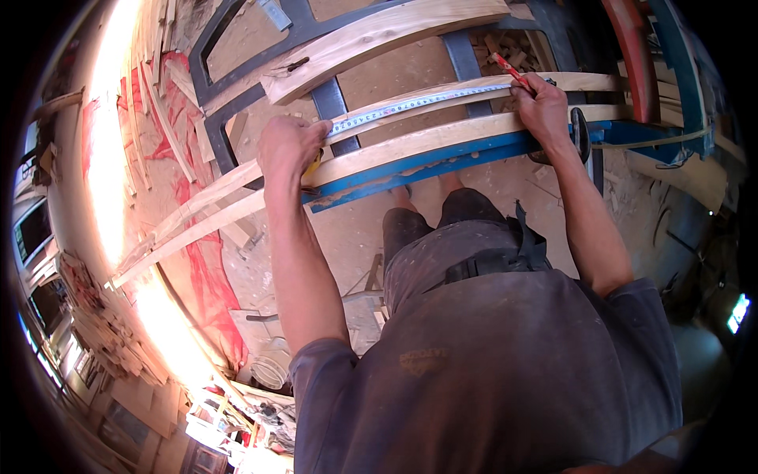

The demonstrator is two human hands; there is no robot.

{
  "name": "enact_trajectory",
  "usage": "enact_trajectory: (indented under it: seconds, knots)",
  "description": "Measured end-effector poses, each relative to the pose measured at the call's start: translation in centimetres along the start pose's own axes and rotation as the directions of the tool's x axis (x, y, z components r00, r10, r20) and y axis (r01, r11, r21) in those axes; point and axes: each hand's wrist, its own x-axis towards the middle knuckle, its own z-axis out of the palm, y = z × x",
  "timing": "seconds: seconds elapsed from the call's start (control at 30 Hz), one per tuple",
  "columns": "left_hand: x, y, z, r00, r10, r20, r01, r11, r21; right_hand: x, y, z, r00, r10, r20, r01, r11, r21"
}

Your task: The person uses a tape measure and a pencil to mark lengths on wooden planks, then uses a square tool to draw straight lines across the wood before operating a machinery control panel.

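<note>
Hands on taut pale tape measure

1. The long pale wooden plank under my hands is light tan with faint brown grain.
2. The tape measure blade lying on it is white-grey with fine dark tick marks, and its case under my left hand shows yellow.
3. The flat carpenter's pencil in my right hand is red.
4. The metal beam below the plank is bright blue, dusted with pale sawdust.
5. The steel frame behind is dark grey.
6. The plastic sheet on the floor is red.
7. My T-shirt is dark grey-blue, with a faded brownish mark.
</note>
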Motion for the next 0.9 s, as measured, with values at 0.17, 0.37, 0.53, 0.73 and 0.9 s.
enact_trajectory:
  seconds: [0.17,0.37,0.53,0.73,0.9]
  knots:
    - [-0.2,0.3,-0.6,0.997,-0.057,0.056,0.056,0.998,0.027,0.1,0.0,0.1,1.0,-0.001,0.006,0.001,1.0,-0.006]
    - [0.2,-0.1,-0.2,0.999,-0.024,0.04,0.023,0.999,0.039,-0.3,-0.5,-0.2,1.0,0.022,0.0,-0.022,1.0,-0.015]
    - [0.1,-0.4,-0.2,0.997,0.07,0.032,-0.071,0.997,0.027,-0.4,-0.3,-0.9,1.0,0.016,0.021,-0.017,0.998,0.064]
    - [1.0,-1.1,0.7,0.997,0.066,0.037,-0.063,0.995,-0.076,0.4,0.5,-6.3,0.902,0.43,0.031,-0.349,0.686,0.638]
    - [1.4,-1.8,0.9,0.998,0.06,0.013,-0.059,0.997,-0.059,2.9,3.0,-9.2,0.934,0.357,-0.002,-0.173,0.457,0.872]
